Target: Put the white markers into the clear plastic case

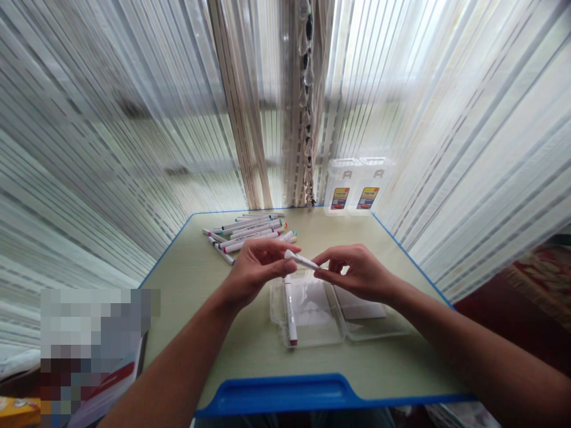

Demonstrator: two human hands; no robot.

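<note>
A white marker (302, 260) is held slantwise above the table between my two hands. My right hand (357, 268) pinches its lower right end between thumb and fingertips. The upper left end lies between the thumb and fingers of my left hand (261, 261), which close lightly about it. Below is an open clear plastic case (316, 342), its two halves spread flat. Inside the case's left half, along the left wall, rests another white marker (289, 312) with a dark red end. White paper (361, 306) shows in the right half.
A loose pile of several white markers with coloured ends (254, 229) lies at the back left. Two clear cases with labels (354, 187) stand upright at the back right. The table (178, 309) has a blue rim and front tray (285, 389). String curtains (178, 89) hang behind.
</note>
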